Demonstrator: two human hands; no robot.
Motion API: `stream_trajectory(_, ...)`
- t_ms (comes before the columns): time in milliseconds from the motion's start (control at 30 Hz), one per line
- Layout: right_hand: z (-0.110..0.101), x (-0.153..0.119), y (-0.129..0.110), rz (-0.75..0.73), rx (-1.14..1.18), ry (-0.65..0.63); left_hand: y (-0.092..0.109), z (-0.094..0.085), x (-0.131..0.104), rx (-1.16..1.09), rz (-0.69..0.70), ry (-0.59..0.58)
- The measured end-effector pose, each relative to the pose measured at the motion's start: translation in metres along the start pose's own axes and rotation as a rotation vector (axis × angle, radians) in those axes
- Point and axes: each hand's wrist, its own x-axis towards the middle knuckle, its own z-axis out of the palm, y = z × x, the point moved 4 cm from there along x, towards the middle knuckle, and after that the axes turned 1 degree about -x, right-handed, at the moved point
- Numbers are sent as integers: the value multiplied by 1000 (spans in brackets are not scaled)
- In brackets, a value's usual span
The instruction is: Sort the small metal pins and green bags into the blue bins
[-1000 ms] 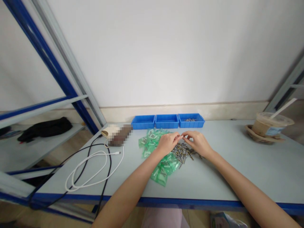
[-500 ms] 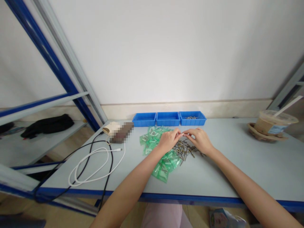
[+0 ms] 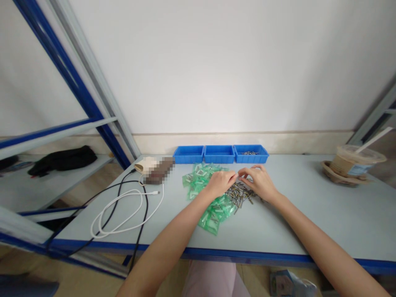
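Observation:
Over a pile of thin metal pins [image 3: 239, 196], my left hand [image 3: 220, 183] is closed in a pinch, thumb against the bent fingers. My right hand [image 3: 260, 181] meets it from the right, its fingers curled and thumb and fingertips close to my left fingertips. Something small and pale seems to be between them, too tiny to name. Several small green plastic bags [image 3: 213, 222] with metal pieces inside lie in a heap under and left of my left hand. The pins lie partly beneath both hands.
Three blue bins stand along the wall; the right bin [image 3: 251, 159] holds some metal pins. A white cable [image 3: 123, 230], black cords and a blurred brown object [image 3: 159, 171] lie at left. A plastic cup [image 3: 351, 161] with a straw sits in a cardboard holder at right.
My right fingers have lifted and curled, parting slightly from my left fingertips. My left hand has stayed almost in place with its fingers tucked in more. The view has shifted slightly.

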Motion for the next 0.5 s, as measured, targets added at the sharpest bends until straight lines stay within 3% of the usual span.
stream_trajectory(200,-2,4,7,60,116,52,-11,-3,2,-85,-100,78)
stream_trajectory(333,-10,36,34,190,302,104,-30,-6,3,-216,-193,108)
stream_trajectory(400,-18,57,52,263,225,93,-37,-7,3,-248,-224,103)
stream_trajectory(500,-31,78,77,394,-165,45,-40,-8,2,-250,-241,91)
